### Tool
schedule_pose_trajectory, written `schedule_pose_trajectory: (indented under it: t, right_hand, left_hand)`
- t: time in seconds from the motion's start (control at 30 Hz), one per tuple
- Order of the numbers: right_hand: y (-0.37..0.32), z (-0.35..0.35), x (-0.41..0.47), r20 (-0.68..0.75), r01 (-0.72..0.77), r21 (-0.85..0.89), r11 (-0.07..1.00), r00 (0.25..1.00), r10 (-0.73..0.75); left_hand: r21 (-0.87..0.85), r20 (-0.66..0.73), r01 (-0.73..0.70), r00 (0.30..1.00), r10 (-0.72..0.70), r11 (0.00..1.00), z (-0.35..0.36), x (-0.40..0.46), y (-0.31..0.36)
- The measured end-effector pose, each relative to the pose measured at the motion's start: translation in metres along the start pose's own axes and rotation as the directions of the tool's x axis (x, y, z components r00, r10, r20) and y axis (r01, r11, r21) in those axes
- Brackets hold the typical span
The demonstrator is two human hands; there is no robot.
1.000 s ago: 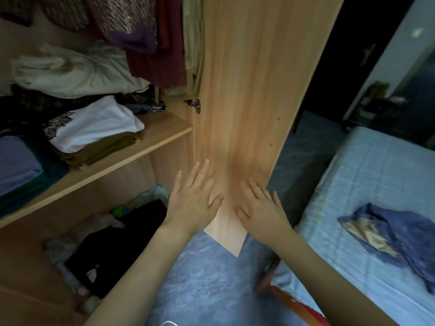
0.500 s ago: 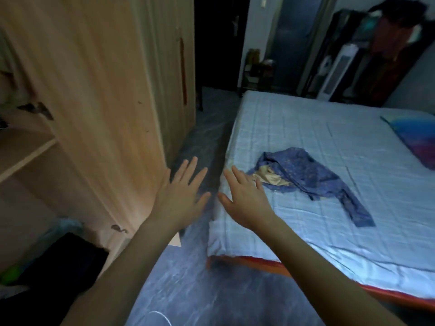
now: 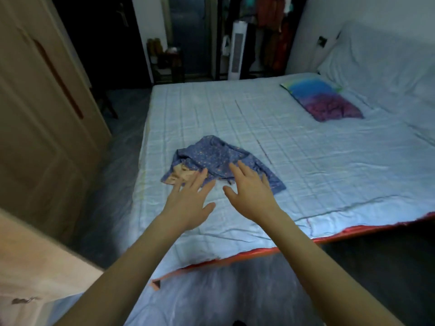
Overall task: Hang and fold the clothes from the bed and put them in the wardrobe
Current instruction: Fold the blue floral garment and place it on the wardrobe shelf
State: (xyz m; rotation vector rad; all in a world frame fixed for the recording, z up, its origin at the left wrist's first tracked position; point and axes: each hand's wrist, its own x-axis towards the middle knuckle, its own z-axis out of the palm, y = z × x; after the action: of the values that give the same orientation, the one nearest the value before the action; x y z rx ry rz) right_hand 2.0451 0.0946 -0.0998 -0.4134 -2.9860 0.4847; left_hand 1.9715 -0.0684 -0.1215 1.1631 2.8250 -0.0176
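A blue speckled garment point(image 3: 219, 158) lies crumpled near the bed's point(image 3: 306, 147) left edge, tan lining showing; the wooden wardrobe point(image 3: 47, 109) stands left.

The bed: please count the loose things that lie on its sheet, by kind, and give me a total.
Blue patterned garment, crumpled near the bed's front-left part: 1
Multicoloured pillow, near the head end: 1
Total: 2
The left hand and right hand reach toward the garment, fingers spread, holding nothing.

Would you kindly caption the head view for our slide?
Both open hands, left hand and right hand, reach toward a crumpled blue patterned garment on the bed.
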Motion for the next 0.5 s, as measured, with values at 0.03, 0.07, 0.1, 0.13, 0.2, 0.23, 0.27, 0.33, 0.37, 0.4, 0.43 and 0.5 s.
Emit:
schedule_pose_trajectory:
  t: [0.03, 0.07, 0.1, 0.13, 0.2, 0.23, 0.27, 0.33, 0.37, 0.4, 0.43, 0.5]
  right_hand:
    - [0.022, -0.007, 0.006, -0.020, -0.028, 0.008, 1.000, 0.999, 0.028]
    - [0.042, -0.014, 0.012, -0.035, -0.052, 0.012, 0.999, 0.998, 0.052]
    - [0.062, -0.020, 0.017, -0.044, -0.069, 0.012, 0.998, 0.997, 0.069]
    - [0.079, -0.025, 0.022, -0.050, -0.080, 0.012, 0.997, 0.995, 0.081]
    - [0.109, -0.033, 0.032, -0.058, -0.103, 0.017, 0.995, 0.993, 0.104]
    - [0.122, -0.036, 0.037, -0.061, -0.113, 0.019, 0.993, 0.992, 0.114]
    - [0.133, -0.037, 0.042, -0.064, -0.119, 0.016, 0.993, 0.991, 0.119]
    - [0.152, -0.039, 0.053, -0.064, -0.124, 0.011, 0.992, 0.990, 0.124]
    - [0.159, -0.039, 0.059, -0.061, -0.126, 0.014, 0.992, 0.990, 0.126]
    - [0.165, -0.039, 0.065, -0.055, -0.125, 0.020, 0.992, 0.991, 0.126]
    - [0.169, -0.037, 0.072, -0.047, -0.123, 0.027, 0.992, 0.991, 0.124]
    - [0.175, -0.033, 0.089, -0.024, -0.123, 0.052, 0.991, 0.992, 0.124]
  left_hand:
    - [0.011, 0.009, -0.026, 1.000, 0.026, 1.000, -0.001, 0.018, 0.015]
    - [0.015, 0.011, -0.052, 0.999, 0.052, 0.999, -0.002, 0.036, 0.030]
    - [0.013, 0.010, -0.076, 0.997, 0.076, 0.997, -0.002, 0.054, 0.045]
    - [0.006, 0.012, -0.095, 0.995, 0.095, 0.995, -0.003, 0.070, 0.058]
    - [0.002, 0.032, -0.122, 0.992, 0.122, 0.993, -0.004, 0.097, 0.080]
    - [0.009, 0.045, -0.131, 0.990, 0.131, 0.991, -0.003, 0.108, 0.088]
    - [0.018, 0.060, -0.136, 0.989, 0.135, 0.991, -0.001, 0.118, 0.094]
    - [0.032, 0.091, -0.134, 0.987, 0.130, 0.991, 0.003, 0.137, 0.101]
    - [0.039, 0.105, -0.130, 0.987, 0.125, 0.991, 0.004, 0.146, 0.103]
    - [0.049, 0.116, -0.128, 0.986, 0.122, 0.991, 0.006, 0.153, 0.103]
    - [0.056, 0.127, -0.127, 0.985, 0.119, 0.990, 0.007, 0.160, 0.102]
    - [0.054, 0.150, -0.116, 0.983, 0.107, 0.992, 0.010, 0.173, 0.098]
